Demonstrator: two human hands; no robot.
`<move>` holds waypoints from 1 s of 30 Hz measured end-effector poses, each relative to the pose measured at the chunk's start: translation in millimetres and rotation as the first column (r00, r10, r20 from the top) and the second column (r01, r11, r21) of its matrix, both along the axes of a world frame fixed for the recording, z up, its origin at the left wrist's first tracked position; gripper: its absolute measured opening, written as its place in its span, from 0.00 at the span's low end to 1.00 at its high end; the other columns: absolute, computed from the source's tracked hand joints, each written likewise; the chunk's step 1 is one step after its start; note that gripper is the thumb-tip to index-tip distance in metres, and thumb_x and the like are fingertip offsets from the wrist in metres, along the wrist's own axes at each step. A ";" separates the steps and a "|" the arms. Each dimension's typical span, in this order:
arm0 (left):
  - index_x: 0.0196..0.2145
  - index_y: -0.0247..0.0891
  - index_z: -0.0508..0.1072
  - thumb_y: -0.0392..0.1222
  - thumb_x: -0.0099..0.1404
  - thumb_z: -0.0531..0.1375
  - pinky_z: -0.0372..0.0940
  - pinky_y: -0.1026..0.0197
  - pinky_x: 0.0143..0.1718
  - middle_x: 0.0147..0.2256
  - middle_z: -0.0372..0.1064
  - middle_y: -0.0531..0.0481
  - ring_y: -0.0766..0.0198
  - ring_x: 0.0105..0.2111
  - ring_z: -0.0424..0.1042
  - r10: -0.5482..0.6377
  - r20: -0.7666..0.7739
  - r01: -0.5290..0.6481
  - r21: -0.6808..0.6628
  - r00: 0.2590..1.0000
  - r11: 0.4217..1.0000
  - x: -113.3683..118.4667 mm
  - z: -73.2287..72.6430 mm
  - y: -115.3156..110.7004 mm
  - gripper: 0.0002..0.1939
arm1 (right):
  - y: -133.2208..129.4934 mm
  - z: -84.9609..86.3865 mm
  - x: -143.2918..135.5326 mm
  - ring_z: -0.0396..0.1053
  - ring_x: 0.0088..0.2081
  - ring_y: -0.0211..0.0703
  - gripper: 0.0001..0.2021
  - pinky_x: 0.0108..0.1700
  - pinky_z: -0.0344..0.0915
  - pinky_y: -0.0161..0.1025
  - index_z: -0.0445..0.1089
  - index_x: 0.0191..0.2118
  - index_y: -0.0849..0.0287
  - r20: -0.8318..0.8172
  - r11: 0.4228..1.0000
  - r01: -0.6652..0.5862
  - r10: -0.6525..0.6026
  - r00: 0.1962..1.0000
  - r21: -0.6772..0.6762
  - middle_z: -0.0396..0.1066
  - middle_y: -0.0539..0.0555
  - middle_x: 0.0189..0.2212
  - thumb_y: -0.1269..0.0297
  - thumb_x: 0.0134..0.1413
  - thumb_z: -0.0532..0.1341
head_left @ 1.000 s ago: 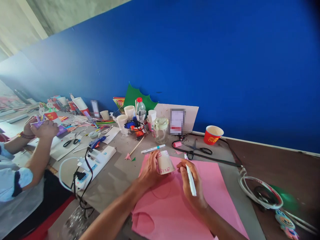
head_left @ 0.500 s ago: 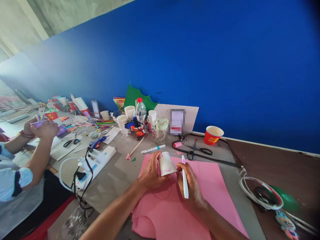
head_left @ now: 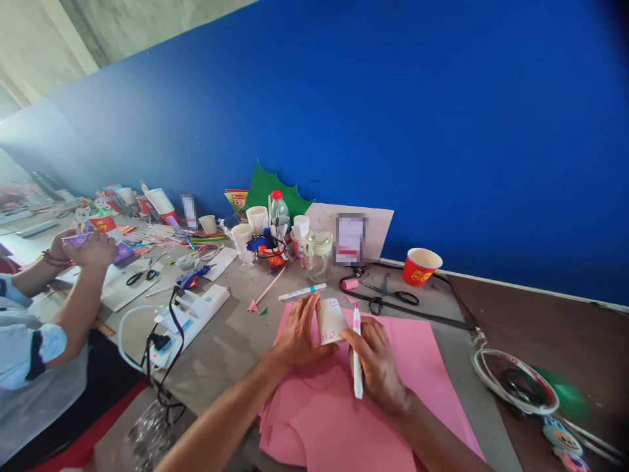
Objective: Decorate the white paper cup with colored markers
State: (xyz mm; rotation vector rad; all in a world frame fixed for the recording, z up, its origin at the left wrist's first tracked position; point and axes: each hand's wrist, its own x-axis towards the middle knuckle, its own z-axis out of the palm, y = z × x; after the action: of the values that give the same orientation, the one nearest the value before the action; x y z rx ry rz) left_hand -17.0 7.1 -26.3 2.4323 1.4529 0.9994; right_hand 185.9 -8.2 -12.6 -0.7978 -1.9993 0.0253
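Note:
A white paper cup with pink marker drawings lies tilted above pink sheets on the table. My left hand wraps round its left side. Between the fingers of my right hand is a white marker, its pink end pointing up and away from me. Fingertips of that hand reach the cup's right side. A second white marker with a blue band lies just beyond the sheets.
Scissors, a glass jar and a red cup stand or lie behind the sheets. To the left are a power strip, a blue glue gun and another person's hands holding something purple.
The cup has turned in my left hand, so its drawings show differently. My right hand has shifted slightly left, and its marker is now more upright.

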 end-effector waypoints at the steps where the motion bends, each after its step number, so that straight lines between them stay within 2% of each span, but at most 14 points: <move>1: 0.68 0.38 0.39 0.52 0.55 0.66 0.59 0.38 0.59 0.63 0.54 0.32 0.41 0.63 0.56 0.002 -0.005 -0.002 0.004 1.000 1.000 0.5 1.0 -0.3 0.54 | -0.1 0.8 0.1 0.61 0.39 0.50 0.17 0.40 0.63 0.48 0.67 0.49 0.54 0.012 1.000 -0.003 0.003 1.000 0.008 0.60 0.55 0.33 0.76 0.60 0.50; 5: 0.67 0.37 0.41 0.53 0.54 0.66 0.58 0.37 0.59 0.61 0.57 0.32 0.40 0.62 0.57 0.009 -0.037 -0.007 0.052 0.999 0.999 4.2 1.2 -0.4 0.53 | -0.8 4.5 0.0 0.60 0.38 0.50 0.16 0.42 0.63 0.49 0.68 0.48 0.55 0.056 1.000 -0.010 0.009 0.998 0.029 0.59 0.54 0.31 0.76 0.59 0.50; 8: 0.65 0.37 0.47 0.50 0.56 0.65 0.61 0.39 0.57 0.58 0.62 0.32 0.42 0.59 0.62 0.036 -0.036 -0.032 0.108 0.999 0.994 7.9 -0.2 0.5 0.47 | -1.2 4.6 -1.6 0.60 0.35 0.49 0.18 0.42 0.63 0.50 0.68 0.49 0.54 0.052 0.999 -0.033 0.032 0.998 0.008 0.59 0.53 0.29 0.76 0.59 0.48; 12: 0.62 0.37 0.53 0.47 0.55 0.66 0.64 0.41 0.54 0.54 0.66 0.34 0.44 0.55 0.66 0.071 -0.009 -0.070 0.120 0.997 0.990 11.4 0.5 0.7 0.42 | -1.9 0.2 -4.7 0.65 0.37 0.48 0.17 0.41 0.66 0.47 0.63 0.54 0.55 -0.147 0.994 -0.030 0.014 0.989 -0.108 0.65 0.54 0.34 0.75 0.61 0.51; 15: 0.61 0.36 0.53 0.44 0.53 0.66 0.65 0.42 0.53 0.53 0.66 0.34 0.44 0.54 0.67 0.074 -0.014 -0.072 0.139 0.997 0.988 12.1 2.0 0.4 0.41 | -5.3 -0.3 -5.9 0.69 0.37 0.46 0.15 0.41 0.69 0.45 0.60 0.56 0.56 -0.356 0.970 -0.060 -0.028 0.934 -0.234 0.67 0.54 0.35 0.69 0.64 0.52; 17: 0.61 0.37 0.53 0.44 0.54 0.65 0.65 0.42 0.53 0.52 0.66 0.34 0.44 0.54 0.67 0.068 -0.020 -0.065 0.151 0.997 0.986 11.9 2.4 0.5 0.41 | -9.0 3.0 -6.0 0.70 0.37 0.45 0.15 0.41 0.70 0.44 0.61 0.56 0.55 -0.439 0.942 -0.096 -0.059 0.897 -0.323 0.69 0.53 0.33 0.64 0.67 0.50; 21: 0.62 0.37 0.52 0.46 0.56 0.64 0.64 0.42 0.53 0.53 0.66 0.34 0.44 0.54 0.67 0.064 -0.031 -0.058 0.164 0.997 0.985 10.7 1.1 1.6 0.40 | -15.5 12.9 -5.8 0.71 0.35 0.46 0.15 0.37 0.71 0.44 0.70 0.50 0.53 -0.506 0.883 -0.243 0.006 0.862 -0.403 0.72 0.55 0.33 0.55 0.66 0.51; 24: 0.61 0.36 0.53 0.47 0.56 0.65 0.65 0.42 0.53 0.53 0.66 0.34 0.44 0.54 0.67 0.072 -0.046 -0.065 0.137 0.996 0.988 10.2 0.7 2.3 0.40 | -17.3 14.9 -6.5 0.68 0.29 0.45 0.14 0.32 0.70 0.43 0.74 0.42 0.52 -0.546 0.853 -0.322 0.053 0.836 -0.410 0.74 0.56 0.34 0.54 0.65 0.54; 27: 0.60 0.35 0.55 0.48 0.55 0.65 0.65 0.42 0.53 0.52 0.66 0.34 0.44 0.53 0.67 0.075 -0.049 -0.068 0.128 0.996 0.989 10.5 2.3 2.0 0.39 | -18.2 11.8 -7.7 0.65 0.25 0.42 0.13 0.27 0.68 0.42 0.74 0.42 0.52 -0.577 0.840 -0.328 0.023 0.817 -0.432 0.74 0.56 0.34 0.56 0.65 0.54; 30: 0.59 0.35 0.56 0.48 0.55 0.65 0.65 0.43 0.53 0.52 0.67 0.34 0.45 0.53 0.68 0.067 -0.043 -0.061 0.121 0.997 0.991 11.1 4.3 1.1 0.38 | -19.3 9.0 -8.7 0.64 0.24 0.42 0.12 0.24 0.66 0.40 0.73 0.41 0.53 -0.609 0.836 -0.313 -0.032 0.792 -0.450 0.72 0.54 0.29 0.57 0.65 0.54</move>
State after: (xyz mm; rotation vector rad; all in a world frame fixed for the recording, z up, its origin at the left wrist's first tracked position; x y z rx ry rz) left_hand -5.8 8.3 -22.0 2.5230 1.5376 1.0794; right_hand 177.2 -27.5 -3.6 -0.8349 -1.4275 0.8674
